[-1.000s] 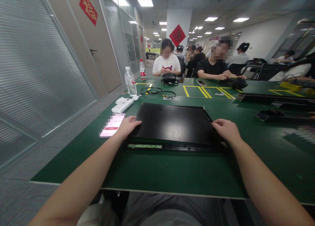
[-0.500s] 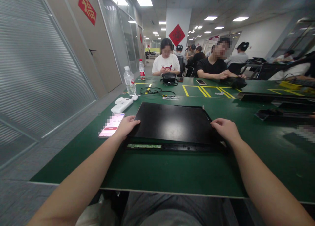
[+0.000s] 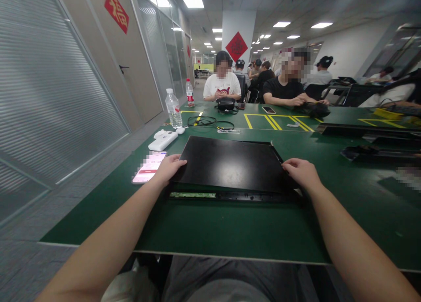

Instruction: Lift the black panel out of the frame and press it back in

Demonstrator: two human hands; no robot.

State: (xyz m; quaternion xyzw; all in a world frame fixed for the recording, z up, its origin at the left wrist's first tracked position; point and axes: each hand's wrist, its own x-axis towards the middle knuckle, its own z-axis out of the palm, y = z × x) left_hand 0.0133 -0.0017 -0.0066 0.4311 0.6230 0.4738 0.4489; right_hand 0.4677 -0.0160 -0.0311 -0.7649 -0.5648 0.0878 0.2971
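A flat, glossy black panel [image 3: 226, 164], which looks like a display screen, lies in front of me and reflects a bright patch. My left hand [image 3: 170, 167] pinches its left edge, thumb on top. At the right edge, my right hand [image 3: 301, 170] grips it with thumb and fingers closed together. Beneath the panel is a black frame [image 3: 256, 197], its near strip showing along the front. A green circuit board [image 3: 192, 195] is visible in the left part of that strip. The fingers under the panel are hidden.
On the green table [image 3: 210, 232], a lit phone [image 3: 151, 167] lies beside my left hand. Beyond it are a white device [image 3: 163, 140], a water bottle [image 3: 173, 109] and a black cable [image 3: 205, 121]. More black parts [image 3: 368, 153] lie to the right. Two people sit across the table.
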